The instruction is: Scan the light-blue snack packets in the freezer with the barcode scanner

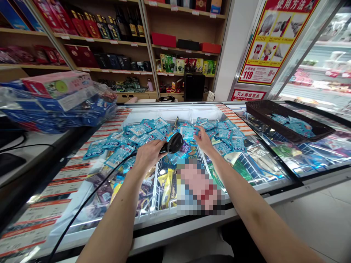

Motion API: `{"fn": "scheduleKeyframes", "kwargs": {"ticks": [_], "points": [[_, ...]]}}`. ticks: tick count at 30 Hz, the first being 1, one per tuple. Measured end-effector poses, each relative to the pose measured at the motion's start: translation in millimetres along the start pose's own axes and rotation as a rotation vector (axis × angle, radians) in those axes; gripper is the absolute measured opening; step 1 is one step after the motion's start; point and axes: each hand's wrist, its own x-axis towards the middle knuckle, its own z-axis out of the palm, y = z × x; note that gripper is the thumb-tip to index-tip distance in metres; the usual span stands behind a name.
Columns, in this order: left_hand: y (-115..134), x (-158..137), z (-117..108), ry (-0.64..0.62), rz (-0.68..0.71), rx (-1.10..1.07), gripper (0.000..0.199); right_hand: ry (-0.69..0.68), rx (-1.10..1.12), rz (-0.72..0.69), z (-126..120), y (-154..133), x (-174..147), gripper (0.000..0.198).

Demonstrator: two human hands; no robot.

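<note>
My left hand (149, 154) is closed round the handle of a black barcode scanner (174, 143), its head pointing right. A cord (90, 195) runs from the scanner down to the lower left. In my right hand (204, 140), thumb and fingers pinch the right edge of a small blue packet (187, 132), which stands just beyond the scanner head with its printed face toward me. Many similar blue packets (142, 128) lie spread over the glass top of a chest freezer, to the left and right of both hands.
Under the glass, white wire baskets (157, 186) hold wrapped goods such as yellow packs (166, 188). A brown tray (290, 120) with more blue packets sits at the right. Plastic-wrapped boxes (60, 102) are stacked at the left. Stocked shelves (109, 40) stand behind the freezer.
</note>
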Motion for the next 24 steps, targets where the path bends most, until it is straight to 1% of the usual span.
{"fn": "scheduleKeyframes", "kwargs": {"ticks": [9, 15, 22, 24], "points": [[0.1, 0.4, 0.5, -0.009, -0.012, 0.018, 0.034, -0.015, -0.039, 0.009, -0.8, -2.1, 0.1, 0.044], [1.4, 0.0, 0.0, -0.004, -0.014, 0.015, 0.033, -0.011, -0.014, 0.014, -0.4, -0.9, 0.2, 0.043], [1.6, 0.3, 0.6, 0.006, -0.017, 0.018, 0.034, 0.043, 0.003, -0.022, -2.0, -4.0, -0.4, 0.049], [1.3, 0.6, 0.9, 0.011, -0.02, 0.009, 0.035, 0.065, -0.01, -0.045, -4.0, -8.5, -2.6, 0.045]]}}
